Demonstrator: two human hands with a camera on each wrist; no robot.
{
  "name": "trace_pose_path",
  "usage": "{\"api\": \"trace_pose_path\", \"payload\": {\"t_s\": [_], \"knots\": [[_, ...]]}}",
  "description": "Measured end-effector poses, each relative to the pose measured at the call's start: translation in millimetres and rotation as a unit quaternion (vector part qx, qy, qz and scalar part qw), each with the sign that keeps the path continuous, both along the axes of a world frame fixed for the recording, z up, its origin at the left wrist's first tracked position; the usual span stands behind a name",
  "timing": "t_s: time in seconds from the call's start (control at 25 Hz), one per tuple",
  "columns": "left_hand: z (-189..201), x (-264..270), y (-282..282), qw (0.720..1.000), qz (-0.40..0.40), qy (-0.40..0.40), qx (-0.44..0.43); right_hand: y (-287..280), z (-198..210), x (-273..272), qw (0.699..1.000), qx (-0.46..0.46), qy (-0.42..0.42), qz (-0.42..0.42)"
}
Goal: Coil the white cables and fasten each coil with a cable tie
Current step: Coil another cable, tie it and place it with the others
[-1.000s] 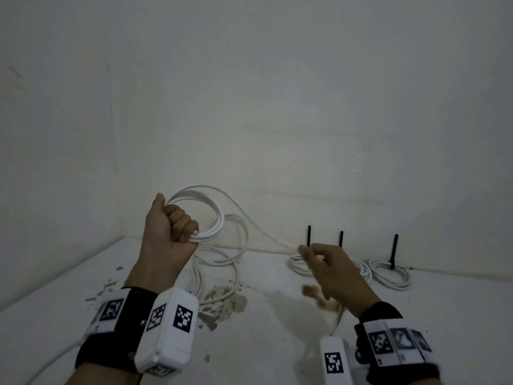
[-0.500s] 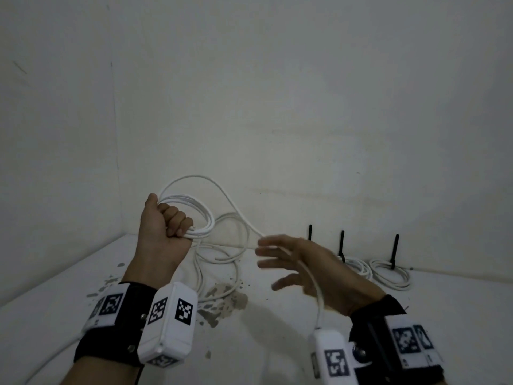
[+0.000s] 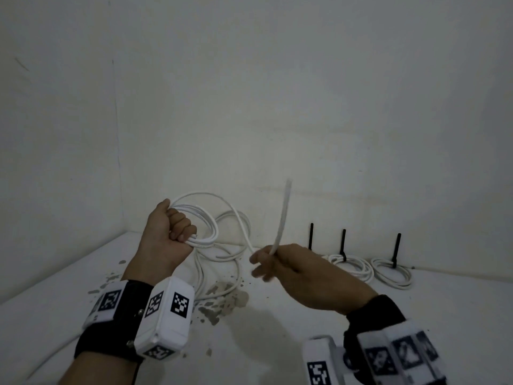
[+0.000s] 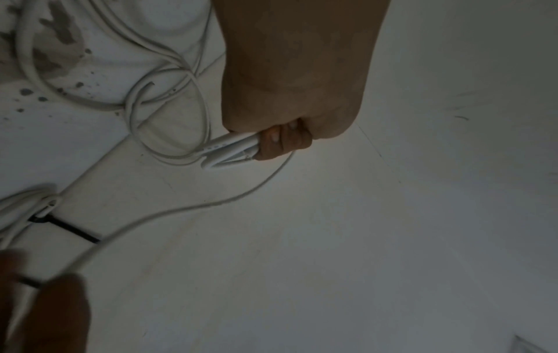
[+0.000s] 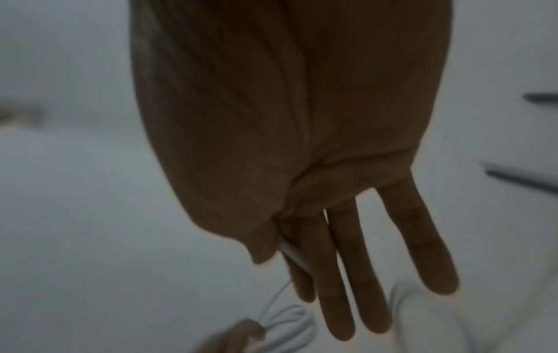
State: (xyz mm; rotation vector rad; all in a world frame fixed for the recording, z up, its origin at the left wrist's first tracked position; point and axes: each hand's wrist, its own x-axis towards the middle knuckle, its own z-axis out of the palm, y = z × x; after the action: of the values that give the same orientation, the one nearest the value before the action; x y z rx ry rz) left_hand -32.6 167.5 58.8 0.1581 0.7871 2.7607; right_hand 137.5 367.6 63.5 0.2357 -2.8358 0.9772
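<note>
My left hand is raised over the table and grips a coil of white cable in its fist; the left wrist view shows the fingers curled round the bundled loops. A strand runs from the coil to my right hand, which pinches the cable near its free end between thumb and forefinger. That end sticks up, blurred. In the right wrist view the other fingers are straight beside the pinched cable.
Loose loops of white cable lie on the stained white table under my left hand. Two tied coils rest by the back wall at the right. Three black cable ties stand upright there.
My right hand moved left from the tied coils toward my left hand, slid along the cable and now pinches it near the end, which has swung upward. The left hand kept its grip.
</note>
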Motion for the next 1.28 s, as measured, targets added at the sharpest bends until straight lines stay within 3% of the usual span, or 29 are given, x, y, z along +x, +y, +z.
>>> {"api": "trace_pose_path", "payload": {"t_s": [0.08, 0.12, 0.2, 0.32, 0.44, 0.56, 0.64, 0.76, 0.92, 1.28], "knots": [[-0.9, 2.1, 3.2, 1.0, -0.001, -0.005, -0.008, -5.4, 4.0, 5.3, 0.98, 0.188, 0.064, -0.033], [-0.7, 3.9, 5.6, 1.0, -0.001, -0.006, -0.011, -12.0, 6.6, 7.4, 0.978, 0.196, 0.071, -0.019], [0.7, 9.1, 11.5, 1.0, -0.002, 0.002, -0.022, -26.1, 7.7, 9.0, 0.985, 0.16, 0.044, 0.039], [4.3, 21.4, 25.7, 0.999, -0.011, 0.016, -0.038, -43.9, -0.3, 1.0, 0.989, 0.098, 0.076, 0.085], [10.0, 35.3, 40.3, 0.997, -0.036, 0.024, -0.059, -51.9, -6.5, -7.2, 0.987, -0.081, 0.101, 0.093], [14.2, 49.9, 51.7, 0.993, -0.073, 0.037, -0.086, -47.1, -6.4, -8.3, 0.959, -0.263, 0.084, 0.059], [15.2, 60.0, 58.6, 0.987, -0.075, 0.056, -0.133, -43.2, -5.3, -6.5, 0.94, -0.329, 0.081, 0.033], [18.3, 75.7, 65.7, 0.96, -0.055, 0.111, -0.249, -38.6, -4.9, -6.0, 0.916, -0.39, 0.088, 0.035], [19.7, 89.9, 68.9, 0.9, -0.032, 0.204, -0.385, -36.2, -3.6, -8.8, 0.904, -0.408, 0.127, 0.01], [11.8, 82.2, 67.2, 0.852, -0.083, 0.268, -0.442, -32.5, 2.0, -7.6, 0.899, -0.421, 0.121, -0.016]]}}
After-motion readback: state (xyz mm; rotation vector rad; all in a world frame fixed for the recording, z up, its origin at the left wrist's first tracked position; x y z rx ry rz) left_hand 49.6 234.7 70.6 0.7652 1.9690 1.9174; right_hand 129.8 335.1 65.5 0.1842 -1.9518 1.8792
